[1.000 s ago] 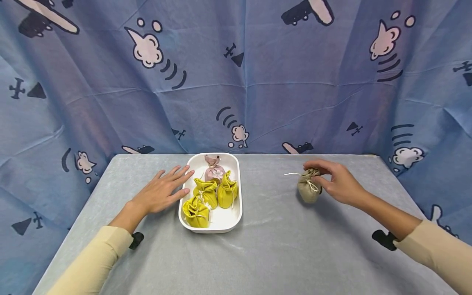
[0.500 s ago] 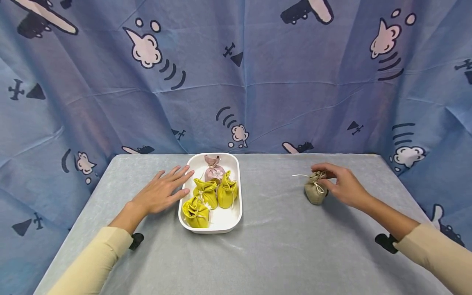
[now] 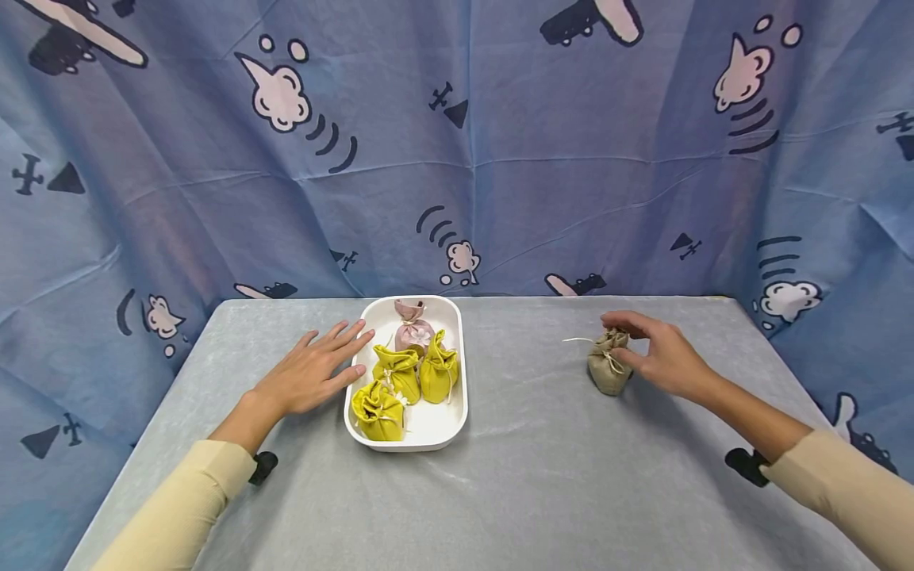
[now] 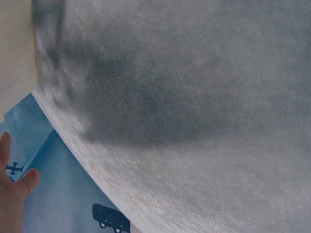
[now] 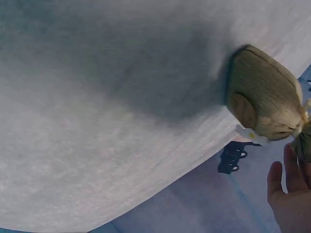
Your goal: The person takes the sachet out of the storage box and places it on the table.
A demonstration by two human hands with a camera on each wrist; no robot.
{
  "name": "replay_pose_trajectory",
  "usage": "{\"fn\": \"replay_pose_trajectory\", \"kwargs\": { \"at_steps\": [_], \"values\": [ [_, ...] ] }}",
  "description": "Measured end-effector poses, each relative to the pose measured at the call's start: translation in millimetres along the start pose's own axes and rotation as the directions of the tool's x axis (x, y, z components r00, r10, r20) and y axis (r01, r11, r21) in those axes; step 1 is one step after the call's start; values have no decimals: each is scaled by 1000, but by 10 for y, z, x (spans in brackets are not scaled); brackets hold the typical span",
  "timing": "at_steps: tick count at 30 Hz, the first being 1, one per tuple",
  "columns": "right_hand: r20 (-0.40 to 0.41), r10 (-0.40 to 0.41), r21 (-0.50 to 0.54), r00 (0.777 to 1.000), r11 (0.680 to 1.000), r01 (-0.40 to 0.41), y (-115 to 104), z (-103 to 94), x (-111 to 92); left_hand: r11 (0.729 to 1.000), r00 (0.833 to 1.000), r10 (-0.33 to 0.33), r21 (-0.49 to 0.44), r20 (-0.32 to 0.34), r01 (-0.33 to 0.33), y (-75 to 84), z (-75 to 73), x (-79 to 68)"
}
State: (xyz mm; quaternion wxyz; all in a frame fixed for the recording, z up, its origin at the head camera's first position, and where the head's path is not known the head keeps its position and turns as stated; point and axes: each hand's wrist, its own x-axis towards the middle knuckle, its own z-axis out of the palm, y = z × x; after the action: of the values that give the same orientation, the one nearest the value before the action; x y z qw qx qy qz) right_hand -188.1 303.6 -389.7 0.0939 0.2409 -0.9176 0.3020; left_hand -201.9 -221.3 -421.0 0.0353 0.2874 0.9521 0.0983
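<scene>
My right hand (image 3: 660,355) pinches the gathered top of an olive-brown drawstring pouch (image 3: 608,374), whose body hangs below the fingers. In the right wrist view this pouch (image 5: 265,92) shows a round patch and a small white flower, close over the cloth. A white tray (image 3: 428,434) stands left of the middle. It holds several small pouches: one pink pouch (image 3: 412,336) at the back, and yellow-green ones, including a front-left pouch (image 3: 378,411). Fingers spread, my left hand (image 3: 307,371) lies at the tray's left rim, its fingertips overlapping the rim in the head view.
Grey cloth covers the table (image 3: 528,476). Behind it and along both sides hangs a blue patterned curtain (image 3: 571,159). A small black device sits at each wrist.
The right hand has shifted slightly right with the olive-brown pouch, then barely moved in the last half second. The left hand and tray stay in place.
</scene>
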Motion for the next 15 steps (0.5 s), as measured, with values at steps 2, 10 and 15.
{"fn": "replay_pose_trajectory", "kwargs": {
  "at_steps": [2,10,15],
  "values": [
    [10,1,-13,1000,1000,-1,-39,-13,26,1000,1000,-2,0,-1,2,3,0,1],
    [41,-6,50,999,999,4,-268,14,180,1000,1000,-4,3,1,4,13,-8,1],
    [53,-43,128,998,991,36,-469,116,281,1000,1000,2,5,-2,-2,13,-5,2]
  ]
}}
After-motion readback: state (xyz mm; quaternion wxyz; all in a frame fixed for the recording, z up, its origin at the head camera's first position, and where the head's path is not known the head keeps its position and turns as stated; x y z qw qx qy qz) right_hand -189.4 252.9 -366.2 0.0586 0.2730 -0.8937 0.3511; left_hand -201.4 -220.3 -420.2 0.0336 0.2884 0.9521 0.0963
